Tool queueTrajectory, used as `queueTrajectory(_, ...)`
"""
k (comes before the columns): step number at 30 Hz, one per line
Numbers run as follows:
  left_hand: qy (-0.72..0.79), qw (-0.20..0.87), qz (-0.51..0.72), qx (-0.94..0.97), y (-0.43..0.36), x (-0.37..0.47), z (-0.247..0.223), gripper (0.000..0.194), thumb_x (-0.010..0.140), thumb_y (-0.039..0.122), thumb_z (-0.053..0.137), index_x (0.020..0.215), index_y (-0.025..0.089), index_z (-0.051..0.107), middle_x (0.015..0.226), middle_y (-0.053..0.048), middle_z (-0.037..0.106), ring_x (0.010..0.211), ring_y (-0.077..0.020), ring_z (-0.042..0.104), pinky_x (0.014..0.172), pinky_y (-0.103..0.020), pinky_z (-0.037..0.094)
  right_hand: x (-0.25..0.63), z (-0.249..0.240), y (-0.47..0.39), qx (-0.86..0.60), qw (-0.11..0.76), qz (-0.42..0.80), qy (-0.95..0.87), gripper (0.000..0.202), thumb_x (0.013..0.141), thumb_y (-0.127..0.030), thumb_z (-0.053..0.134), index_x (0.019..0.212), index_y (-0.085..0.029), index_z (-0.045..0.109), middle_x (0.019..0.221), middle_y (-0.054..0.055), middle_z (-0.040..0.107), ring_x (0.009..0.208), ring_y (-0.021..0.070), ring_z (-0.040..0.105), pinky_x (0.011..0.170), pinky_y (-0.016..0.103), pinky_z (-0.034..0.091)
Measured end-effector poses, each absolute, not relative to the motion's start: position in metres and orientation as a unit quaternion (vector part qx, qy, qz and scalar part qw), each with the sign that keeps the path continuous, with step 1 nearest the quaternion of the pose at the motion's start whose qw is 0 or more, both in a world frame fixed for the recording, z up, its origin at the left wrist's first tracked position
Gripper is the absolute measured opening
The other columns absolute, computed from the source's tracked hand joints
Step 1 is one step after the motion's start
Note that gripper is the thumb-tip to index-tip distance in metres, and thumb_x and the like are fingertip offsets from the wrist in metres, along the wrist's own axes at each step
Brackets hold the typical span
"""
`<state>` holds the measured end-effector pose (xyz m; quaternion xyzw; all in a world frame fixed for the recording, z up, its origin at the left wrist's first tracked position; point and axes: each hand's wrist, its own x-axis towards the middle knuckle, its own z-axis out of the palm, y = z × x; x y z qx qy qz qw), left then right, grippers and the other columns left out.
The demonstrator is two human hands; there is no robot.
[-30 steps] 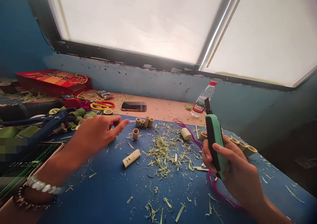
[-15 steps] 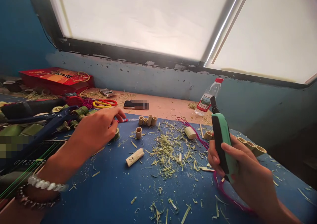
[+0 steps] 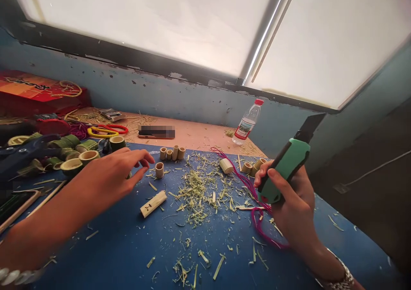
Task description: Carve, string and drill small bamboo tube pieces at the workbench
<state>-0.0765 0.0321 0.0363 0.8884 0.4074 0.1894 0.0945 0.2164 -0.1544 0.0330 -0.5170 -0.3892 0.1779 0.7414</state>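
Note:
My right hand is wrapped round the green and black handle of a utility knife, its dark blade pointing up and to the right. On the left, my left hand hovers over the blue mat with fingers apart and nothing between them. Just right of its fingertips stands a short bamboo ring. A split bamboo piece with dark marks lies nearer to me. Several small bamboo tubes stand in a row behind. Shavings are heaped between my hands.
A bottle stands at the back, a phone lies left of it. Scissors, bamboo pieces and a red box crowd the left. Purple cord runs beside a bamboo block.
The view has shifted to the right. My right hand has raised and turned the knife, so its blade now shows broadly. Near my left fingers, the red-tipped item no longer shows.

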Motion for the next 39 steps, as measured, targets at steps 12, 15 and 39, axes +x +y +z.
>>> queueTrajectory(12,0.417,0.076,0.176,0.888,0.028,-0.075,0.037,0.030,0.089,0.042,0.052,0.103,0.025,0.072,0.099,-0.009,0.074,0.072,-0.0209,0.066,0.062,-0.031,0.043,0.217,0.032,-0.155,-0.544,0.691,0.273,-0.390,0.028,0.084,-0.042,0.077,0.097,-0.024,0.059,0.075,0.001,0.062,0.058,0.0138,0.055,0.049,0.025,0.046)
queueTrajectory(15,0.402,0.086,0.195,0.891,0.028,-0.073,0.035,0.033,0.090,0.044,0.054,0.111,0.025,0.072,0.107,-0.010,0.075,0.076,-0.0219,0.068,0.066,-0.032,0.048,0.215,0.034,-0.155,-0.543,0.689,0.284,-0.387,0.030,0.083,-0.044,0.077,0.093,-0.024,0.058,0.072,0.001,0.062,0.056,0.0143,0.055,0.046,0.024,0.045)
queueTrajectory(39,0.374,0.020,0.208,0.904,0.036,-0.074,0.025,0.052,0.092,0.051,0.036,0.126,0.028,0.069,0.120,0.001,0.072,0.087,-0.0204,0.071,0.067,-0.037,0.046,0.219,0.038,-0.155,-0.478,0.775,0.197,-0.363,0.036,0.084,-0.057,0.069,0.091,-0.025,0.056,0.079,0.001,0.060,0.062,0.0164,0.057,0.053,0.029,0.048)
